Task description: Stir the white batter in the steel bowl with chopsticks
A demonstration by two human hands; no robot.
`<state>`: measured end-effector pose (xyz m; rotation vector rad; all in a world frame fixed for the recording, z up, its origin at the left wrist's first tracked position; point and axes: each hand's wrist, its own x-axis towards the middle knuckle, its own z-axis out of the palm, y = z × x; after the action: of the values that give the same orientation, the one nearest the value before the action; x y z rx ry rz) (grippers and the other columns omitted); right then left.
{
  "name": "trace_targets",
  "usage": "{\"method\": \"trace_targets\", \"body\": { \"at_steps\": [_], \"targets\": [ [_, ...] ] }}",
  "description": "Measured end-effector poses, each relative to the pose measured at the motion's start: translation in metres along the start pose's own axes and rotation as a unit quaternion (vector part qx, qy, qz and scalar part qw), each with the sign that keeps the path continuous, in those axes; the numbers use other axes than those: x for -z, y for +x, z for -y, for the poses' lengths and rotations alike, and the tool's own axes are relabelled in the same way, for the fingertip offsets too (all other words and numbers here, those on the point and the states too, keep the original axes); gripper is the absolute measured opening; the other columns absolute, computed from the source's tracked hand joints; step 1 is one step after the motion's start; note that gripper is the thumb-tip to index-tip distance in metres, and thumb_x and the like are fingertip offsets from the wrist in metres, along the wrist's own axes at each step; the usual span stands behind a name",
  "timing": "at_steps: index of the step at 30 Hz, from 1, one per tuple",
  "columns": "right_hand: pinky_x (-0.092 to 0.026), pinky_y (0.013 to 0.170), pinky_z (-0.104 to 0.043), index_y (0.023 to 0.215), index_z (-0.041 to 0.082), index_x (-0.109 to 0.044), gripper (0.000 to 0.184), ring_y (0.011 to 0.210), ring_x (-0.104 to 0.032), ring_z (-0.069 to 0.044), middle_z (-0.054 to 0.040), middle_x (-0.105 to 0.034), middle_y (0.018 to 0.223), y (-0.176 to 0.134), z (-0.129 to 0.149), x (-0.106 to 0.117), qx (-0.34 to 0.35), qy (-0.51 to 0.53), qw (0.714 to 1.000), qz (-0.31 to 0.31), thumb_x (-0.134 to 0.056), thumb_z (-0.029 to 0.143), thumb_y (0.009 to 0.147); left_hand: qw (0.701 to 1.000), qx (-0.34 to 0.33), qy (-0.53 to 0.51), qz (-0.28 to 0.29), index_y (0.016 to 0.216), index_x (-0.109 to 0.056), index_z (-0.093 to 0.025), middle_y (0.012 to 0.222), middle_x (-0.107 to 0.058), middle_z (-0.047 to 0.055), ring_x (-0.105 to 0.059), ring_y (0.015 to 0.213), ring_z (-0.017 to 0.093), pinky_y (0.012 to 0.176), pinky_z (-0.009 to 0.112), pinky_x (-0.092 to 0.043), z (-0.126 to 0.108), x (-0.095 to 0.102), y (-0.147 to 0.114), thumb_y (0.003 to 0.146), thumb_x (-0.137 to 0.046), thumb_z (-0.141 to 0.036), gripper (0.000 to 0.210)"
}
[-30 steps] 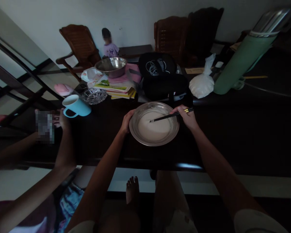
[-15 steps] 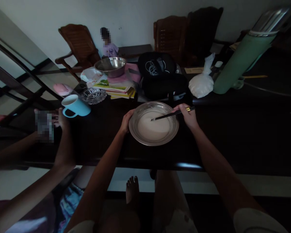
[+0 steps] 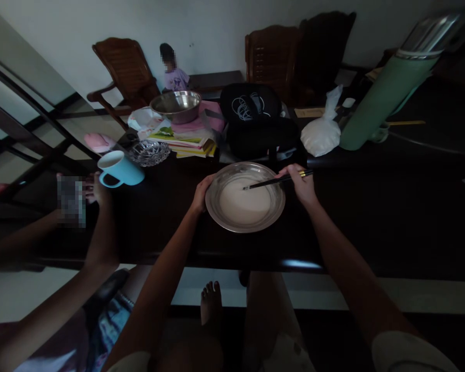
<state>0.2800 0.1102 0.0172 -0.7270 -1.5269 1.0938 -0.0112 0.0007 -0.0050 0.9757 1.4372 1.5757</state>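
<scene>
A co-worker's hand [image 3: 95,188] on the far left rests near the blue mug [image 3: 120,169], as it did a second ago. The left hand [image 3: 200,194] keeps its grip on the rim of the metal bowl [image 3: 220,212], which stands on the dark surface [image 3: 372,217] near its front edge. The right hand [image 3: 302,186] is closed around black chopsticks [image 3: 277,181] – their tips have drifted a little up and to the right in the white batter [image 3: 245,202], so the stirring seems to go on. The room is dim; how thick the batter is cannot be made out, and the tall green flask [image 3: 383,95] is cut off at the top.
</scene>
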Motion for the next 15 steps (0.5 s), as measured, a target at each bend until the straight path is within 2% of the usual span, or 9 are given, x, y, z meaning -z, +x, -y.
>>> {"method": "trace_targets", "body": {
  "at_steps": [2, 4, 6, 8, 10, 12, 15],
  "targets": [
    [-0.054, 0.06, -0.031, 0.068, 0.024, -0.067, 0.044, 0.053, -0.065, -0.016, 0.001, -0.068, 0.054, 0.0021, -0.0008, 0.0024, -0.021, 0.038, 0.998, -0.05, -0.057, 0.062, 0.087, 1.0, -0.002, 0.008, 0.0, 0.102, -0.075, -0.015, 0.114, -0.074, 0.009, -0.059, 0.118, 0.031, 0.104, 0.042, -0.044, 0.0005, 0.0005, 0.0004, 0.081, -0.061, -0.047, 0.04],
    [-0.052, 0.054, -0.03, 0.064, 0.023, -0.065, 0.047, 0.046, -0.062, -0.015, 0.0021, -0.063, 0.047, 0.0024, -0.002, 0.0033, -0.028, 0.059, 0.997, -0.05, -0.056, 0.064, 0.087, 1.0, 0.003, 0.007, 0.001, 0.103, -0.074, -0.015, 0.114, -0.073, 0.009, -0.06, 0.118, 0.031, 0.103, 0.042, -0.044, 0.0021, 0.0013, 0.0014, 0.081, -0.061, -0.048, 0.042],
    [-0.052, 0.056, -0.029, 0.065, 0.023, -0.066, 0.048, 0.049, -0.063, -0.015, 0.0016, -0.064, 0.049, 0.0007, -0.0029, 0.002, -0.024, 0.056, 0.998, 0.002, -0.057, 0.064, 0.086, 1.0, 0.006, 0.003, 0.003, 0.104, -0.074, -0.015, 0.116, -0.073, 0.009, -0.06, 0.118, 0.031, 0.103, 0.042, -0.044, 0.0038, 0.002, 0.0026, 0.08, -0.062, -0.048, 0.043],
    [-0.055, 0.065, -0.032, 0.069, 0.023, -0.07, 0.045, 0.059, -0.068, -0.017, 0.0002, -0.07, 0.058, -0.0017, -0.0033, -0.0005, -0.011, 0.027, 0.997, 0.065, -0.056, 0.063, 0.088, 1.0, 0.004, 0.001, 0.001, 0.103, -0.074, -0.015, 0.116, -0.073, 0.009, -0.06, 0.118, 0.031, 0.104, 0.041, -0.044, 0.0047, 0.0021, 0.0035, 0.079, -0.062, -0.049, 0.043],
    [-0.057, 0.075, -0.035, 0.074, 0.025, -0.072, 0.042, 0.072, -0.071, -0.018, -0.0009, -0.075, 0.071, -0.0029, -0.0034, -0.0022, 0.009, -0.016, 0.996, 0.091, -0.056, 0.06, 0.089, 1.0, 0.003, 0.005, -0.004, 0.101, -0.075, -0.015, 0.114, -0.074, 0.008, -0.06, 0.117, 0.031, 0.104, 0.041, -0.044, 0.0045, 0.0016, 0.0037, 0.079, -0.063, -0.049, 0.042],
    [-0.057, 0.078, -0.036, 0.078, 0.026, -0.073, 0.039, 0.076, -0.071, -0.02, -0.0009, -0.076, 0.076, -0.0019, -0.0033, -0.0015, 0.019, -0.033, 0.997, 0.068, -0.056, 0.06, 0.089, 1.0, 0.001, 0.004, -0.008, 0.099, -0.075, -0.015, 0.112, -0.074, 0.008, -0.061, 0.116, 0.031, 0.103, 0.041, -0.045, 0.0033, 0.0008, 0.0033, 0.079, -0.063, -0.048, 0.041],
    [-0.056, 0.067, -0.034, 0.078, 0.025, -0.07, 0.039, 0.063, -0.069, -0.018, 0.0005, -0.071, 0.062, 0.0023, -0.0031, 0.0037, 0.013, 0.001, 1.0, -0.016, -0.056, 0.06, 0.089, 1.0, -0.007, 0.005, -0.009, 0.099, -0.075, -0.014, 0.11, -0.074, 0.01, -0.06, 0.116, 0.032, 0.102, 0.042, -0.046, 0.001, -0.0002, 0.0021, 0.08, -0.062, -0.046, 0.039]
  ]
}}
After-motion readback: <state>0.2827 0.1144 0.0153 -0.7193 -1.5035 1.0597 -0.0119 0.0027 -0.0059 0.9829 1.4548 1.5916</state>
